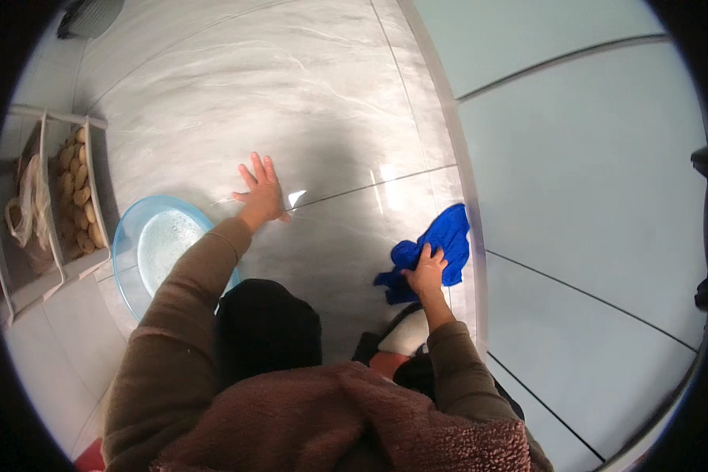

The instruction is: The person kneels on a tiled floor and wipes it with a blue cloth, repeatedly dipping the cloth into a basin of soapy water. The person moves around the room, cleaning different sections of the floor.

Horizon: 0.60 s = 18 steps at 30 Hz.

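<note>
My left hand (261, 192) is spread flat on the grey marbled floor tiles (307, 118), fingers apart, with nothing in it. My right hand (429, 270) presses on a crumpled blue cloth (453, 236), which lies on the floor against the base of the pale cabinet fronts. Its fingers rest over the cloth; whether they grip it firmly is hard to tell. Just left of my left forearm stands a translucent blue plastic basin (127, 236) holding sudsy water (168, 242); my sleeve hides part of it.
Pale cabinet doors (578, 177) run along the right. At the left stands a divided rack (103, 256) with potatoes (82, 194) and a plastic bag (32, 206). A dark grey object (91, 17) is at the top left. My shoe (404, 333) is just below the cloth.
</note>
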### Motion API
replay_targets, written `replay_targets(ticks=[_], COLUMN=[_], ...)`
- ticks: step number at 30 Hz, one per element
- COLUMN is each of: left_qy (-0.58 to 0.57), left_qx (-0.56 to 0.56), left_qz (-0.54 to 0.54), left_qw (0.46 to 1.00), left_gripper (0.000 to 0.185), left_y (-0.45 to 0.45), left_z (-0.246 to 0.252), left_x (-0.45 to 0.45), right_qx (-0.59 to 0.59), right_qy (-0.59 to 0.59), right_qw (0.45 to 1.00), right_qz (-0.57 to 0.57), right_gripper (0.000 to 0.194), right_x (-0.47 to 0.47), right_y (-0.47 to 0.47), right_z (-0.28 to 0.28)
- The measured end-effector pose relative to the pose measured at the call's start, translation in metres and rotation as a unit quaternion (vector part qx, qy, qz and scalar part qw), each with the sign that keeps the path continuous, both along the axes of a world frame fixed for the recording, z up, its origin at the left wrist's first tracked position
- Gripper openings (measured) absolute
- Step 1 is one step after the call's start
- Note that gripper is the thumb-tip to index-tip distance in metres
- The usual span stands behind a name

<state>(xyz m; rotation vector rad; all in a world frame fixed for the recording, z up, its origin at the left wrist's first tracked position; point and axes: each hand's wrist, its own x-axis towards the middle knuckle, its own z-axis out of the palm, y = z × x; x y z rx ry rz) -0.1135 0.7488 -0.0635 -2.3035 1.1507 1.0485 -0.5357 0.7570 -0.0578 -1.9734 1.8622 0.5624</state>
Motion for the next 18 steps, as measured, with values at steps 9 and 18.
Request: replay_targets(ticks=[9, 18], left_qy=[-0.001, -0.004], left_qx=[-0.001, 0.012], left_qz=[-0.007, -0.007], left_qw=[1.0, 1.0], left_gripper=[0.165, 0.165], left_y=[0.001, 0.002], left_z=[0.007, 0.007], left_x=[0.001, -0.002], right_qx=[-0.101, -0.097], right_qy=[-0.386, -0.245], right_qw=[0.916, 0.952], right_qz=[0.025, 0.159], right_gripper=[0.077, 0.067], right_x=[0.108, 0.252], right_y=[-0.115, -0.112], right_z=[0.077, 0.003])
